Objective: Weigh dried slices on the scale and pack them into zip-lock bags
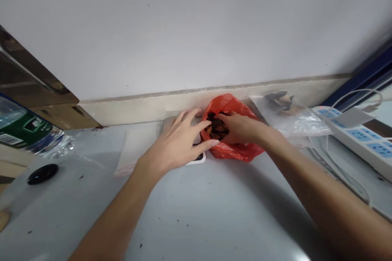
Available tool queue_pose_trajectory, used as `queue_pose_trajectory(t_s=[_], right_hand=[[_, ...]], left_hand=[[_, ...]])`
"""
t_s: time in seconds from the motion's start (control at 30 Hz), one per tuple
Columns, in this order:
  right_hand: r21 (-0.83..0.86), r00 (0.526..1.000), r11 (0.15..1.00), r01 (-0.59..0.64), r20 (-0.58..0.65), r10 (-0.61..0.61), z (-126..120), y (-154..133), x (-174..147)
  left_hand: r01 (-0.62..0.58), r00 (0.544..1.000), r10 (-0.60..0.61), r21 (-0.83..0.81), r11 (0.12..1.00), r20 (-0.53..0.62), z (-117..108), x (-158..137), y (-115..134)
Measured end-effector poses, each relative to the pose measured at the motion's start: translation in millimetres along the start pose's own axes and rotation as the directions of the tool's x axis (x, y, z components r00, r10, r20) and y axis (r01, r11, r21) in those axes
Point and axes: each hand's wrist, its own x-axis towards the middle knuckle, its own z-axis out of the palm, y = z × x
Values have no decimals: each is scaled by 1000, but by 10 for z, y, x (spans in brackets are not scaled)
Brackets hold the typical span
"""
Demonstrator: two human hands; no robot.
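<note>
My left hand (177, 140) is open, its fingers spread above a small flat scale (200, 158) with a white edge. Its thumb and index finger reach the left rim of a red plastic bag (241, 153). Inside the bag lie dark brown, curled dried pieces (218, 130); their exact kind is unclear. My right hand (240, 128) reaches into the bag from the right, its fingers bent around some of these pieces and partly hidden. A clear plastic bag (298, 124) with similar brown pieces lies right of the red one.
At the left, a large water bottle (27, 126) with a green label stands near a black round lid (43, 174). Thin clear bags (134, 149) lie left of the scale. A white power strip (364, 140) with cables occupies the right. The wall (196, 28) rises directly behind.
</note>
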Motion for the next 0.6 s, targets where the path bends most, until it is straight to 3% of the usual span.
queue_pose_trajectory(t_s=[0.07,0.17,0.6], right_hand=[[-43,984,992,-122,123,126,-105,-135,-21],[-94,959,980,-177,207,193,-202,-337,-28],[-148,936,952,-269,191,294,-205,-479,119]], left_hand=[[-3,1000,3,15,1000,5,-7,4,0],[-19,1000,19,8,1000,4,-14,1,7],[-5,1000,5,1,1000,2,-77,-27,-46]])
